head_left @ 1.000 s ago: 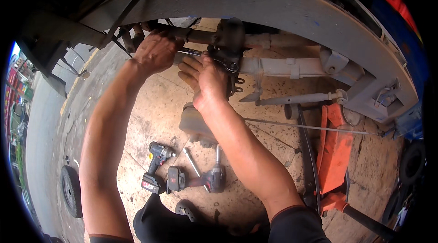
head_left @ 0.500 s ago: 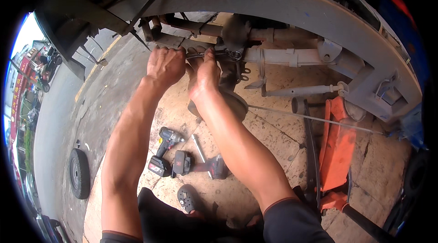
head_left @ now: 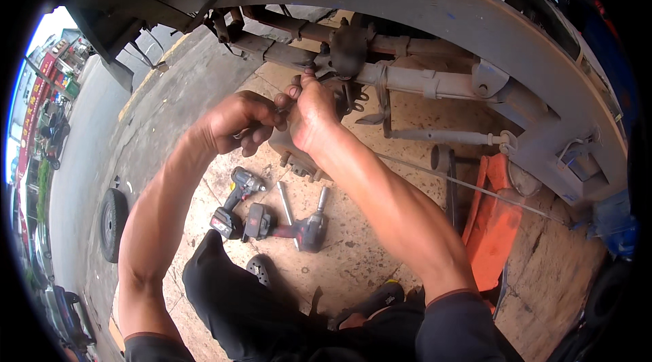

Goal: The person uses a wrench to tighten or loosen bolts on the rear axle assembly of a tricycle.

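Observation:
My left hand (head_left: 241, 121) is below the steel beams, fingers curled round a metal tool, apparently the wrench (head_left: 279, 110), which is mostly hidden by fingers. My right hand (head_left: 307, 107) touches or nearly touches it from the right, fingers closed near the dark bracket (head_left: 348, 51) on the grey axle tube (head_left: 448, 85); what they grip is hidden. A cylindrical hub (head_left: 297, 165) hangs below my hands.
Two cordless impact drivers (head_left: 238, 192) (head_left: 305, 233) and a socket extension (head_left: 284, 204) lie on the tiled floor. An orange floor jack (head_left: 490, 240) is at right. A spare wheel (head_left: 113, 225) lies left, beside a road (head_left: 81, 158). A curved grey frame (head_left: 407, 2) arches overhead.
The wrench has come away from the bracket, where its ring end showed earlier. My left hand has moved down and left, its fingers turned into view. The view has shifted slightly.

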{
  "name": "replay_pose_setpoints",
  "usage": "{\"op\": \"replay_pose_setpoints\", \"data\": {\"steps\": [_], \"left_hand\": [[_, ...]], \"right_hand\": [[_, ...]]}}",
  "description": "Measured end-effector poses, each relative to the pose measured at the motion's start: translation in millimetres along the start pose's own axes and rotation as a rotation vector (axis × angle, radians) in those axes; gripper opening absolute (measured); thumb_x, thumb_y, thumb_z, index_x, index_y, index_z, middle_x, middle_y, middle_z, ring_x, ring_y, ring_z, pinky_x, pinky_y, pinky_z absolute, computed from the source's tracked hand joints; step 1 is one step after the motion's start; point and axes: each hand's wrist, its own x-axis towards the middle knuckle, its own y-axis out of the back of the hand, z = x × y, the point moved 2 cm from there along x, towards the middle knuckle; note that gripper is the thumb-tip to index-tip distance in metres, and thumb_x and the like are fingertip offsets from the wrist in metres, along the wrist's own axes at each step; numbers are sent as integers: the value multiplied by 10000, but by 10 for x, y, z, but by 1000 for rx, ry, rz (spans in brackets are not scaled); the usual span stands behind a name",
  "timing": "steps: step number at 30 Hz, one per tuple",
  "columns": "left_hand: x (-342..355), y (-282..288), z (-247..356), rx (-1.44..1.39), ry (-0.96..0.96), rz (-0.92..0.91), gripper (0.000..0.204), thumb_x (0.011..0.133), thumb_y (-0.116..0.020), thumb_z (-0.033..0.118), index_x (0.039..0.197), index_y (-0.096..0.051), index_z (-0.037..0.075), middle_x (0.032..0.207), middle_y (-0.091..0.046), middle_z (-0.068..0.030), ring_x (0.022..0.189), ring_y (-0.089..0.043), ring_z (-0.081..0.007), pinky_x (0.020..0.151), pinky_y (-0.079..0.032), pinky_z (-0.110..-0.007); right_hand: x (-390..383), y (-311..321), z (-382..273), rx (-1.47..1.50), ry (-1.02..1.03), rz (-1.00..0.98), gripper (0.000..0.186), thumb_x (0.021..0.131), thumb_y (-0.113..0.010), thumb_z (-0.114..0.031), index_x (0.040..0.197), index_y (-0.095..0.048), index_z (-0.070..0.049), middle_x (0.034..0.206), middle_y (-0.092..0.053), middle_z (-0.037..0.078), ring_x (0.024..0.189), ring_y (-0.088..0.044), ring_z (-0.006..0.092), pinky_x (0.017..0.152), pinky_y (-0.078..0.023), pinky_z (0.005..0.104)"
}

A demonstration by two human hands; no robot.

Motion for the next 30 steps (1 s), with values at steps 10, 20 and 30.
{"op": "replay_pose_setpoints", "data": {"steps": [10,20,30], "left_hand": [[299,-2250,-190,-846,-232,461,79,932,-481,120,903,-493,48,627,-471,-41,457,-439,-137,416,-394,-276],[435,-2352,-236,-1000,-330,209,101,985,-473,153,1042,-469,70,722,-503,1,575,-473,-85,531,-412,-236],[153,-1263,-403,-475,-85,-480,312,988,-560,274,1101,-508,-12,863,-638,-104,722,-634,-176,627,-511,-275]], "right_hand": [[-378,566,-1092,-754,-387,-113,256,999,-532,-260,940,-531,-10,594,-399,-46,512,-356,61,460,-319,208],[-454,566,-1250,-837,-186,60,229,969,-572,-199,915,-576,24,639,-475,5,534,-416,86,447,-353,234],[-583,501,-1247,-975,-136,111,308,994,-527,-292,985,-610,4,594,-469,-16,511,-429,87,510,-399,267]]}}
